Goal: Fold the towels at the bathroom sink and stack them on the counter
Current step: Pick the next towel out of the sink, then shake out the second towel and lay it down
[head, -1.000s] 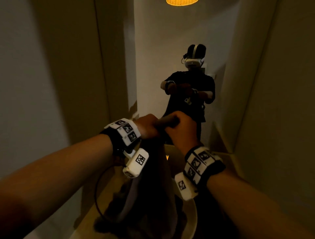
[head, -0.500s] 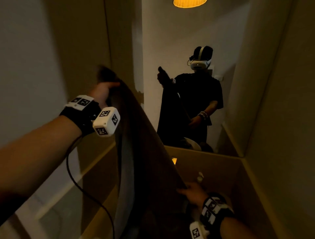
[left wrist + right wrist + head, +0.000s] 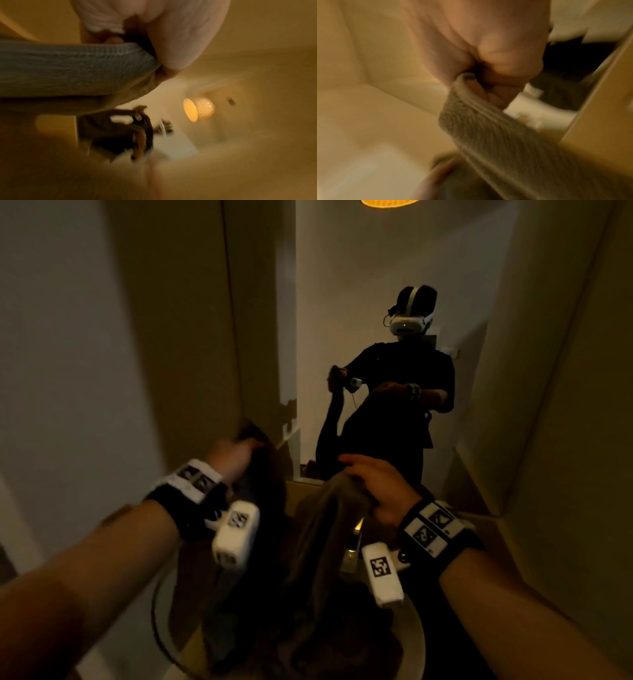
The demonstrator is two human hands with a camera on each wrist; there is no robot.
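Observation:
A grey towel [image 3: 322, 529] hangs between my two hands over the white sink [image 3: 416, 645]. My left hand [image 3: 233, 453] grips one upper edge of it at the left, close to the wall. My right hand [image 3: 373, 487] grips another part of its top edge at the right. In the left wrist view the ribbed grey towel [image 3: 68, 70] runs out from the left hand's [image 3: 154, 56] curled fingers. The right wrist view shows the towel's hem [image 3: 488, 121] pinched in the right hand [image 3: 489, 75]. The towel's lower part lies bunched in the sink.
A mirror [image 3: 376, 302] ahead reflects a person [image 3: 407, 392] holding the towel. Walls close in on both sides. A faucet [image 3: 352, 546] stands behind the sink. A lit lamp [image 3: 387, 201] hangs overhead. A black cable [image 3: 157, 621] dangles from my left wrist.
My left hand has come down from high at the left. My right hand has risen from low by the sink, and both now hold the towel's top at about one height.

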